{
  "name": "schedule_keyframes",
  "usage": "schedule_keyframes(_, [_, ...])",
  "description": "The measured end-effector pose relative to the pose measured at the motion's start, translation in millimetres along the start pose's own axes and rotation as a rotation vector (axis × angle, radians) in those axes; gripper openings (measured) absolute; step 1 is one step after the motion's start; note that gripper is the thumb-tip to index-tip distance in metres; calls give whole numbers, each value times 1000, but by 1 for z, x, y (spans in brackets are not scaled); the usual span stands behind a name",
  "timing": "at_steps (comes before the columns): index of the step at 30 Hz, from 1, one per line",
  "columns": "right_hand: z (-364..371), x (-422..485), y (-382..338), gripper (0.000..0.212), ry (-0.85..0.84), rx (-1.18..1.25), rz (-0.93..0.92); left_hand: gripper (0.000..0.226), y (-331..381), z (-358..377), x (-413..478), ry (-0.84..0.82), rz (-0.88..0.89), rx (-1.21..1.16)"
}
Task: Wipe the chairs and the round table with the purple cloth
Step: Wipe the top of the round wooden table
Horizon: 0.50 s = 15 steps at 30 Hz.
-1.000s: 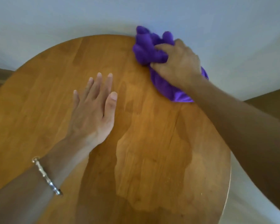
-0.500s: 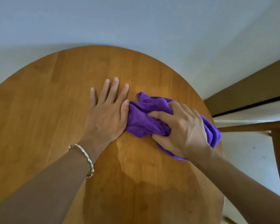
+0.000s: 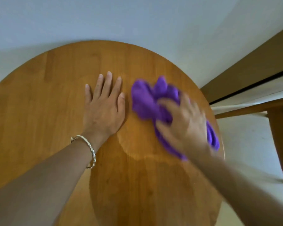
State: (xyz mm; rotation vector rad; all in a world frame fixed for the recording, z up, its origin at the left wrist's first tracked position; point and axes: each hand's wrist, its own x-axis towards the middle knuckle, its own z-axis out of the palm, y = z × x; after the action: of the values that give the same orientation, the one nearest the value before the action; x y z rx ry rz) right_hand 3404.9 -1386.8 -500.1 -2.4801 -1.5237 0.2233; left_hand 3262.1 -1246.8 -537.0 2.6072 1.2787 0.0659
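Wood grain fills the near view: the round desk point(image 3: 55, 103) has a duller, damp-looking patch toward six o'clock, so I judge that stretch already wiped. A bracelet point(image 3: 90, 150) sits on the left wrist. Further in, near the middle of the top, the left hand point(image 3: 104, 108) lies open and flat, palm down, fingers together, seemingly bracing. At about three o'clock, just beside it but apart, the right hand point(image 3: 185, 124) is closed over the bunched purple cloth point(image 3: 147, 101), pressing it onto the wood; both are blurred, so a stroke looks under way. Cloth trails toward the desk's right edge. Beyond that edge at three o'clock stands pale wooden furniture point(image 3: 278, 128), possibly a chair, I cannot tell. The table-wiping step is in hand; next I'd expect strokes toward nine and twelve o'clock, with the left hand lifted clear
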Motion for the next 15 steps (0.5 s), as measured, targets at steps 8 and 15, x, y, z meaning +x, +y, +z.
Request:
schedule_keyframes(8, [2,101,-8,40,-22,27,73,57,-1,2,2,9,-17,53])
schedule_keyframes(15, [5,50,-11,42,9,32,45,58,1,1,2,17,-9,16])
